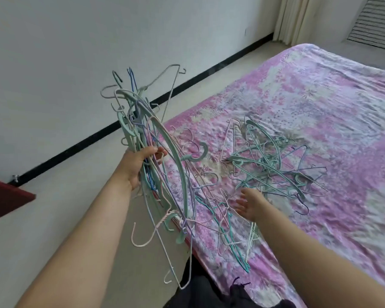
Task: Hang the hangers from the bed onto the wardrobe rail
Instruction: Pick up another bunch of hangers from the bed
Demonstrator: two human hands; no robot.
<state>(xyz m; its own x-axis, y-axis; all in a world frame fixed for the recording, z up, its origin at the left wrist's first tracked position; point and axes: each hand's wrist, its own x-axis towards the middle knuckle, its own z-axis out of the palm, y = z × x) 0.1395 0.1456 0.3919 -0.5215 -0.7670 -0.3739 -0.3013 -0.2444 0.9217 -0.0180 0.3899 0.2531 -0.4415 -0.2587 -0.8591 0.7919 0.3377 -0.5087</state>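
My left hand (136,166) is closed around a thick bunch of hangers (142,121), teal, blue, pink and white, held upright over the bed's near left edge. A loose pile of hangers (273,165) lies tangled on the pink flowered bed (331,121). A few more hangers (229,232) lie flat nearer to me. My right hand (250,204) hovers open, palm to the left, just above the sheet between the near hangers and the pile. It holds nothing. No wardrobe rail is in view.
A white wall with a black skirting board (111,127) runs along the left. Pale floor (60,221) lies between wall and bed. A dark red furniture corner (2,196) juts in at the left edge. Curtains (298,18) hang at the far end.
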